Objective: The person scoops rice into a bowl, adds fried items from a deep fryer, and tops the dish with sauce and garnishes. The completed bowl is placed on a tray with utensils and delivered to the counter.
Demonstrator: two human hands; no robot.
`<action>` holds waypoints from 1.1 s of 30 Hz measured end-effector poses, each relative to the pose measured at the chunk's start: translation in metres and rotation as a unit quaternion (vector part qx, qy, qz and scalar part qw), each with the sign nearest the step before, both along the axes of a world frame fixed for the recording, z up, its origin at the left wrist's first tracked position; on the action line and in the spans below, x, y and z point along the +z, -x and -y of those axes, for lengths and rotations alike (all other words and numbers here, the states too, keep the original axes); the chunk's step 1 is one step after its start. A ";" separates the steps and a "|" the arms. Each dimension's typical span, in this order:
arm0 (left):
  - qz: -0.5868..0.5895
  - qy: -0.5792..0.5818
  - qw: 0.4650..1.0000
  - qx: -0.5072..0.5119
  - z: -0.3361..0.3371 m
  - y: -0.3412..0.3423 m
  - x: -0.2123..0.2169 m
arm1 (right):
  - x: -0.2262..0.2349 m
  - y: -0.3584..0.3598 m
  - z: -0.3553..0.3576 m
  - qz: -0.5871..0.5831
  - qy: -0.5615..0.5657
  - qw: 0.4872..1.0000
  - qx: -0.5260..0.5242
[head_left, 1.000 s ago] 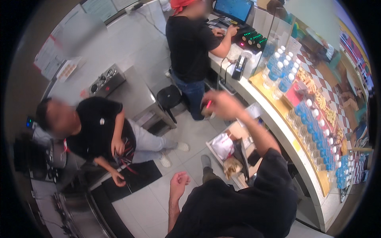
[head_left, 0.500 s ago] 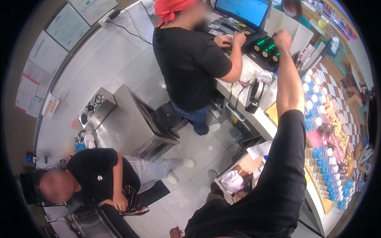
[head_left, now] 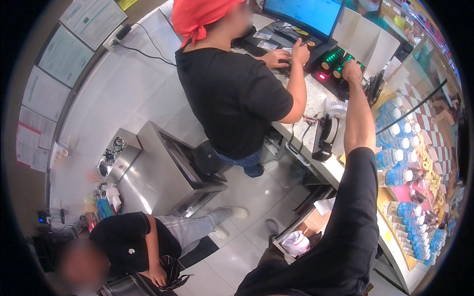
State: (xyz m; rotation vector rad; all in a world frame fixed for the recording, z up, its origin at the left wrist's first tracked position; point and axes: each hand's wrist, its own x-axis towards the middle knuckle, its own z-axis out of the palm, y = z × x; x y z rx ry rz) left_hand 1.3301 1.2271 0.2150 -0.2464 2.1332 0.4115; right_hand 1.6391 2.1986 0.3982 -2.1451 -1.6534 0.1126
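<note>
My right hand [head_left: 351,72] is stretched far out over the counter and rests on a black rack of round pagers [head_left: 332,60] with green and red lights. Its fingers curl down onto the rack, and whether they grip a pager is hidden. My black-sleeved right arm [head_left: 351,197] runs up from the lower edge. My left hand is out of the picture. Just left of the rack, a co-worker in a red headscarf and black shirt [head_left: 232,93] has a hand [head_left: 299,50] on the till keys under a blue-lit monitor [head_left: 305,14].
Rows of water bottles [head_left: 397,163] fill the display to the right of my arm. A black handset stand [head_left: 323,138] sits on the counter edge. A steel cabinet [head_left: 165,177] stands mid-floor. A second person in black [head_left: 131,241] sits low at the lower left.
The view has swung toward the counter. My right hand has gone from mid-air out to the pager rack. My left hand, seen at the lower edge before, has left the picture.
</note>
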 end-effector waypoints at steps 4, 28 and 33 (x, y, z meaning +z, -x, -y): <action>0.004 0.009 1.000 -0.010 -0.004 0.008 0.004 | -0.008 -0.003 -0.014 0.071 0.011 0.995 0.075; 0.034 -0.096 0.994 0.039 0.251 -0.068 -0.064 | 0.231 0.122 0.244 -0.316 -0.354 0.825 0.306; 0.020 -0.247 0.964 -0.096 0.394 -0.144 -0.130 | 0.183 0.153 0.563 -0.220 0.268 0.607 0.715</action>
